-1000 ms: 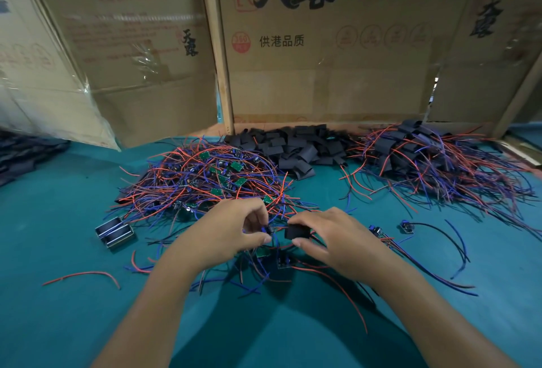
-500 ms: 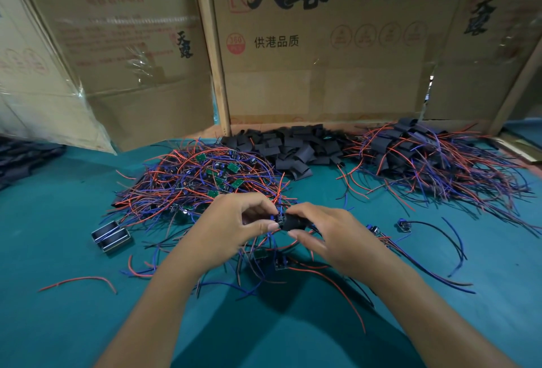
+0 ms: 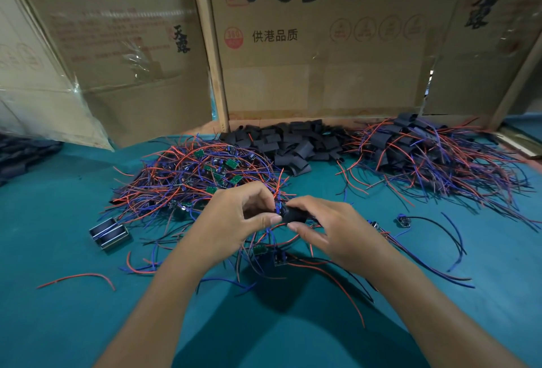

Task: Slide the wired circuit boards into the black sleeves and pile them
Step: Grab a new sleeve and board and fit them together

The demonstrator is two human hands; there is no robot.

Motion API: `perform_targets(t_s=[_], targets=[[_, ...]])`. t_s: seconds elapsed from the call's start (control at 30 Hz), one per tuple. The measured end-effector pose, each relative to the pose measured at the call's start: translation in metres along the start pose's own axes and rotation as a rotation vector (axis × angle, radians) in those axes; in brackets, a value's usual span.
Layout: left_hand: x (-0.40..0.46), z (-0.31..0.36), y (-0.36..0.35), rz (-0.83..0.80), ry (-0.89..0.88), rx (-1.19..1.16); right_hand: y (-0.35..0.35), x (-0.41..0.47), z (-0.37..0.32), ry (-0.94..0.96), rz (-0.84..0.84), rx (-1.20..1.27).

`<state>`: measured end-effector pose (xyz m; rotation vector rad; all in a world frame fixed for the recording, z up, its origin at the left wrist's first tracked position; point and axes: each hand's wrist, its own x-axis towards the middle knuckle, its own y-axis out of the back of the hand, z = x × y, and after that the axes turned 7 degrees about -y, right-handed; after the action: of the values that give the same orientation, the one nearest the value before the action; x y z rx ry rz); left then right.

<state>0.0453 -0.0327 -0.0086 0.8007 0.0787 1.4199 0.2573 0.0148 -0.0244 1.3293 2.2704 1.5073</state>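
Both hands — left hand [image 3: 234, 222], right hand [image 3: 328, 229] — pinch one black sleeve [image 3: 294, 215].

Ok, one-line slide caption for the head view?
Left hand and right hand work a wired board into a black sleeve above the teal table.

On the table [image 3: 58, 323], empty sleeves [image 3: 293, 144] lie between unsleeved boards [image 3: 199, 180] left and sleeved ones [image 3: 425, 156] right.

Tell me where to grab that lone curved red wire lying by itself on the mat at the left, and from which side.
Pinch the loose red wire near the top of its arch, coming straight down from above. It lies flat on the teal mat, apart from the tangled pile of wired boards, so nothing crowds it; the raised bend probably gives fingertips the easiest purchase.
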Motion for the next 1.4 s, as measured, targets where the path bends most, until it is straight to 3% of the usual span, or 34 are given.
perform_targets(t_s=[0.5, 0.8, 1.03, 1.23, 1.4], targets=[[0.002, -0.005, -0.006, -0.034, 0.035, -0.052, -0.003, -0.001, 0.000, 0.009, 0.017, 0.083], [0.004, -0.008, -0.009, 0.050, 0.103, -0.170, -0.007, -0.001, 0.002, -0.019, 0.049, 0.114], [0.003, -0.009, -0.008, 0.077, 0.140, -0.114, -0.015, -0.002, 0.000, -0.046, 0.063, 0.152], [0.002, -0.001, -0.010, 0.076, 0.158, -0.108, -0.027, -0.001, -0.001, -0.100, 0.154, 0.098], [0.002, 0.005, -0.010, 0.087, 0.161, -0.121, -0.030, -0.001, -0.004, -0.123, 0.135, 0.039]])
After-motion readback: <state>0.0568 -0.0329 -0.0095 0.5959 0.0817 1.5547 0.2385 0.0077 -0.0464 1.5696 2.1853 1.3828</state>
